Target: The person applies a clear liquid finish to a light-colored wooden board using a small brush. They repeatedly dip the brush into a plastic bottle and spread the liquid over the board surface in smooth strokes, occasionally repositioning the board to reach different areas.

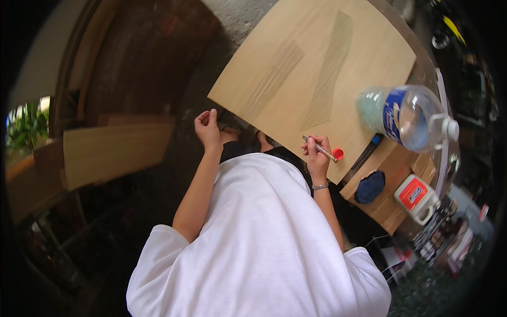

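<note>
My right hand [318, 154] grips a slim metallic pen-like tool [329, 155] above the near edge of a light wooden board [248, 74]. Its exact kind is too small to tell. Beside that hand lies a small round red cap [338, 154]. My left hand [208, 128] hovers off the board's left corner, thumb pressed against curled fingers. Whatever it may hold is hidden. Two see-through strips, a slotted one [277, 71] and a longer curved one [330, 71], lie flat on the board.
A large clear jug [420, 119] with a blue label lies on its side at right. Nearer are a cardboard piece [391, 203], a dark blue cloth bundle [369, 187] and a white jug [416, 197] with a red label. Another wooden panel [116, 153] stands at left.
</note>
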`<state>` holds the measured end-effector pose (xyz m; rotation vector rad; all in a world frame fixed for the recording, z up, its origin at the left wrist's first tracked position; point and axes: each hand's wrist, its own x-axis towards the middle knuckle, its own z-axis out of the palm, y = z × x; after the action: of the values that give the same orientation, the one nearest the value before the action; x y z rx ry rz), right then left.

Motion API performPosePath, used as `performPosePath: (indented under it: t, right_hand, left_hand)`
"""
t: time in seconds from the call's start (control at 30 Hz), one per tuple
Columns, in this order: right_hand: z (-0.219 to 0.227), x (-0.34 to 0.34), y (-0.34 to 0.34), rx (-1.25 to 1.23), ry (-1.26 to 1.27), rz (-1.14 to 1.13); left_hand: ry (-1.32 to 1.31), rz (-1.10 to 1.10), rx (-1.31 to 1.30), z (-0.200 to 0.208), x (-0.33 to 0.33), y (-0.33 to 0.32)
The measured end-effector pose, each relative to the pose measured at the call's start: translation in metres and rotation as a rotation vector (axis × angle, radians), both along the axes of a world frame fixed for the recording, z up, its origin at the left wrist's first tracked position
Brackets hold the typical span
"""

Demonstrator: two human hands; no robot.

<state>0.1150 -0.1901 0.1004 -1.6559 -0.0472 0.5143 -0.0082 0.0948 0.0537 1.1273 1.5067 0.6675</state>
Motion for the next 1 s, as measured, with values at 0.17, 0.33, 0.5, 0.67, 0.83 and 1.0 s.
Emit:
performPosePath:
  t: [0.17, 0.33, 0.5, 0.67, 0.83, 1.0]
  right_hand:
    - [-0.007, 0.022, 0.046, 0.005, 0.059, 0.238]
    - [-0.022, 0.035, 0.100, -0.061, -0.041, 0.530]
    - [-0.044, 0.040, 0.155, -0.153, -0.184, 0.910]
    - [-0.058, 0.032, 0.202, -0.221, -0.497, 1.150]
    - [-0.058, 0.024, 0.217, -0.222, -0.485, 1.235]
    - [-0.059, 0.022, 0.220, -0.242, -0.469, 1.280]
  left_hand:
    - [-0.104, -0.219, -0.434, -0.046, -0.028, -0.042]
    - [-0.301, -0.223, -0.516, -0.060, -0.015, -0.059]
    - [-0.403, -0.099, -0.510, -0.061, -0.008, -0.069]
    - [-0.408, -0.031, -0.453, -0.064, -0.006, -0.068]
    - [-0.422, 0.020, -0.416, -0.076, -0.006, -0.071]
    - [-0.480, 0.040, -0.425, -0.086, -0.006, -0.076]
